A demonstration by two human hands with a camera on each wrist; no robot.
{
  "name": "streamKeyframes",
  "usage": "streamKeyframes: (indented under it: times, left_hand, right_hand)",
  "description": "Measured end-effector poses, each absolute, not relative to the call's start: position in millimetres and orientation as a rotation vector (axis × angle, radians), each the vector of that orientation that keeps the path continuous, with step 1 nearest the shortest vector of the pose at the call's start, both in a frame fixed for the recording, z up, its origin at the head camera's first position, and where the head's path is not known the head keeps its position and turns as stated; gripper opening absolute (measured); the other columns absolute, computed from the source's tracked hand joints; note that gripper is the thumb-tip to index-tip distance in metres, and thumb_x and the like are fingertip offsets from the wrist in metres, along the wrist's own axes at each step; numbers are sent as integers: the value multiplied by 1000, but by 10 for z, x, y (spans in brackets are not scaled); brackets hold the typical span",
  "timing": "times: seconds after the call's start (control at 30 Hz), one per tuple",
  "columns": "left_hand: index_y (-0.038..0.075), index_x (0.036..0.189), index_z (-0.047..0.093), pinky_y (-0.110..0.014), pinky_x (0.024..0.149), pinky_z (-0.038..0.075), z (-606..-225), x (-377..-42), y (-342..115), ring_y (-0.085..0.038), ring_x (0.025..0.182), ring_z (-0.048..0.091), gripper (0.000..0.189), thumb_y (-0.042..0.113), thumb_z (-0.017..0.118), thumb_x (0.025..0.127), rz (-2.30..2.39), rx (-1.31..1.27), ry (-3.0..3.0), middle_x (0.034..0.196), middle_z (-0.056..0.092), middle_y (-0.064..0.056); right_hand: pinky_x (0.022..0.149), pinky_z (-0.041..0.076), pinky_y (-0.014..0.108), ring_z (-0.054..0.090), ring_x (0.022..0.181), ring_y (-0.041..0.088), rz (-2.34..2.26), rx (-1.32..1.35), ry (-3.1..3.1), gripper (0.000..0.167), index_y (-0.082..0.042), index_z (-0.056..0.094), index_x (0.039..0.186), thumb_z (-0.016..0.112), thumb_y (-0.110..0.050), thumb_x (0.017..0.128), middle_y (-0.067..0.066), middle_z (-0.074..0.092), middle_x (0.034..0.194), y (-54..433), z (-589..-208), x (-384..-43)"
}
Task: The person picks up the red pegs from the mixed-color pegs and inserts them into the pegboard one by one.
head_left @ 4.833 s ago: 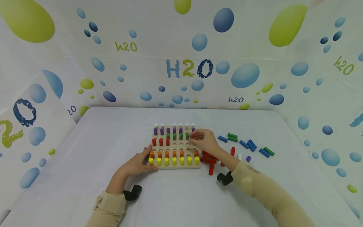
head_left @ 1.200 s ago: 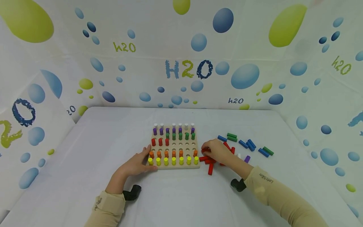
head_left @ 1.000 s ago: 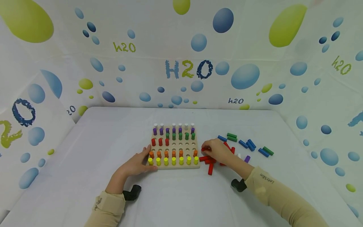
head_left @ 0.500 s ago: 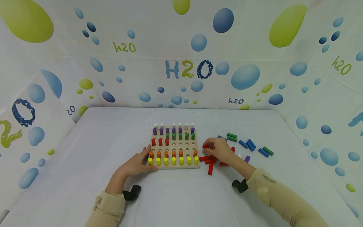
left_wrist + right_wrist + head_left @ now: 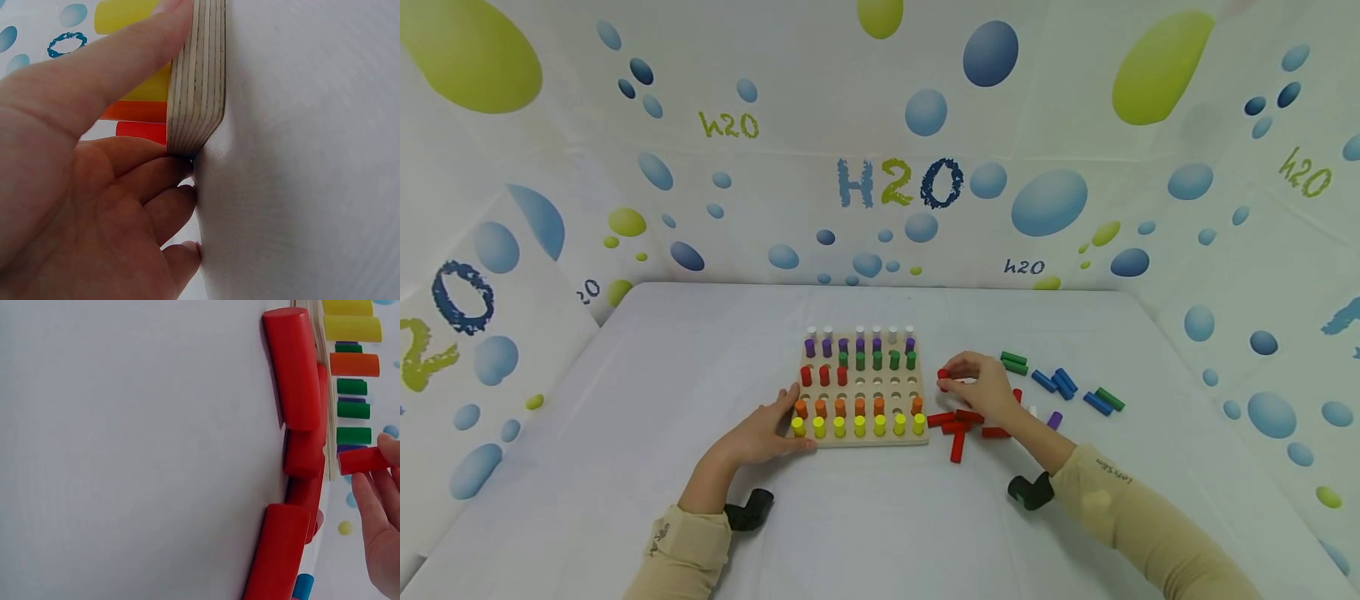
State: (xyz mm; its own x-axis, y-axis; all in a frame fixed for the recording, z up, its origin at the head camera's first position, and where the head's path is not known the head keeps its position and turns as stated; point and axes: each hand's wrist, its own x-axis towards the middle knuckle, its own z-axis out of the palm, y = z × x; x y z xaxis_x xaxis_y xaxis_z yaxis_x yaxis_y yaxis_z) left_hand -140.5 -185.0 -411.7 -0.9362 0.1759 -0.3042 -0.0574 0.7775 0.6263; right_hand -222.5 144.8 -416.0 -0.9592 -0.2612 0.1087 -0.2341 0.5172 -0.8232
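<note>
A wooden pegboard (image 5: 872, 443) lies on the white-covered table, carrying rows of white, purple, green, red, orange and yellow pegs. My left hand (image 5: 767, 429) holds its near left corner. In the left wrist view, the thumb (image 5: 125, 59) lies along one edge and the curled fingers (image 5: 165, 209) meet the side around the corner. Just right of the board, my right hand (image 5: 981, 387) pinches a red peg (image 5: 943, 379) between thumb and fingertips. The peg stands roughly upright, raised off the pile, and shows again as the held red peg (image 5: 362, 460) in the right wrist view.
Several loose red pegs (image 5: 957, 446) lie against the board's right side, under the right hand. Farther right are green pegs (image 5: 1014, 363), blue pegs (image 5: 1064, 383) and a purple peg (image 5: 1055, 420). A printed cloth backdrop (image 5: 880, 108) rises behind the table.
My right hand has left the green row, where a green peg now stands at the right end. It has lifted a red peg from the pile and turned it upright. The left hand stays put.
</note>
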Motion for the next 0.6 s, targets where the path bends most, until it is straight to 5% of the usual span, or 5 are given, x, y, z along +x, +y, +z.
streamKeyframes:
  times: [0.6]
  left_hand:
    - [6, 146, 12, -61, 104, 8, -4112, -1413, -1853, -48, 132, 9, 103, 46, 71, 74, 938, 95, 2622, 147, 10, -27]
  right_hand:
    - [85, 50, 34, 62, 93, 21, -1667, -397, 2556, 22, -6, 63, 96, 73, -15, 79, 6, 67, 94, 1248, -4196, -2251]
